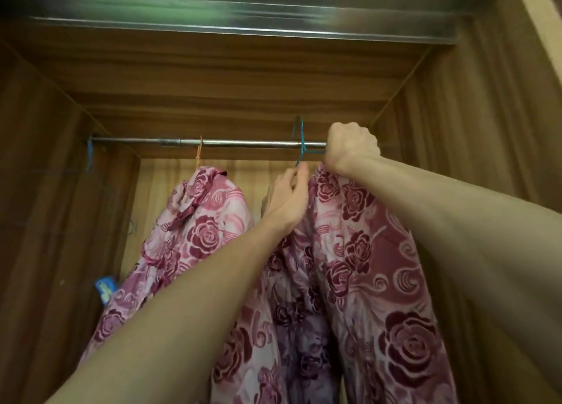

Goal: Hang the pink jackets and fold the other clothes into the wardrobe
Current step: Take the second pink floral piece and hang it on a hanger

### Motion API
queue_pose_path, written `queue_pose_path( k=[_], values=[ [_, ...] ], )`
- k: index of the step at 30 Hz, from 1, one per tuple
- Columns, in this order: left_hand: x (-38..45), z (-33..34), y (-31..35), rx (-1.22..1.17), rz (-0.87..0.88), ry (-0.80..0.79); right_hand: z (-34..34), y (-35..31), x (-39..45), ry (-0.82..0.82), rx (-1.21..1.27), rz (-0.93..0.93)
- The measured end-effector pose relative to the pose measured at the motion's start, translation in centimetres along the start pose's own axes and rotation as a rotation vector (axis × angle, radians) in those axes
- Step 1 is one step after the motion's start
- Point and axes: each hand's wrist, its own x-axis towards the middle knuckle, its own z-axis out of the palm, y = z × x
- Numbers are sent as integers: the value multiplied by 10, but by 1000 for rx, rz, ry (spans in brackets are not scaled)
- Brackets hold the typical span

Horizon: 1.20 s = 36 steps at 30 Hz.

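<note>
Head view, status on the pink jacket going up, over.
Left hand pinches the blue hanger; right hand grips its shoulder. Hook over the rail, second jacket on it. First jacket hangs left, nothing blocking.

Blue hanger's point(301, 143) shoulders hidden under right hand point(349, 146) and jacket point(365, 251).

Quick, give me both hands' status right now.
Left hand: pinches the thin blue wire hanger just below the metal wardrobe rail.
Right hand: fist gripping the top of the pink rose-patterned jacket at the rail.
</note>
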Motion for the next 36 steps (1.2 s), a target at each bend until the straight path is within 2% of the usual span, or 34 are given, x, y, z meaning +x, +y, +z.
queue_pose_path(
  k=[10,15,23,30,36],
  values=[
    [-11,4,-20,-32,10,-22,52,-3,-2,-143,153,32],
    [-21,-3,-23,9,39,-65,52,9,-2,-221,196,73],
    [-38,-21,-19,31,97,-134,26,13,-24,-336,116,-76],
    [-80,-31,-14,-115,114,-231,0,36,-114,-198,-16,-304],
    [-174,-26,-29,-318,207,-254,-31,62,-222,-27,-149,-359]
  ],
)
